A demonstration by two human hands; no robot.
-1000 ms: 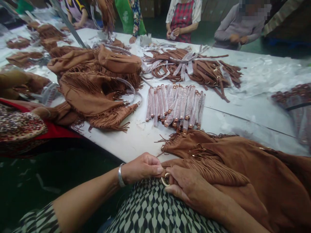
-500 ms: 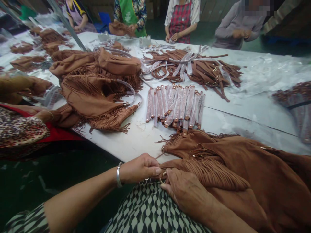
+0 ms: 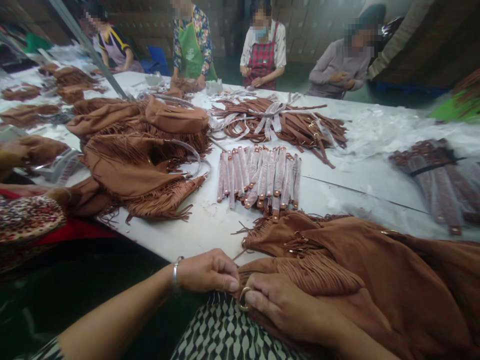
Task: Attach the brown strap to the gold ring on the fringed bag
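Note:
A brown fringed bag lies across the table's near edge and toward my lap. My right hand is closed on a gold ring at the bag's left end, thumb and fingers pinching it. Just left of the ring, my left hand, with a silver bangle at its wrist, is closed with thumb against curled fingers at the bag's edge. What its fingertips grip is partly hidden. Beyond the bag, plastic-wrapped brown straps with metal studs lie in a row.
Fringed brown bags are piled at the left, beside a co-worker's arm and patterned sleeve. Loose brown straps lie farther back. A bound strap bundle sits at the right. Several people stand across the white table.
The view has tilted up and shifted right, so more of the people across the table shows. Both hands stay at the bag's edge; the gold ring shows more fully between them.

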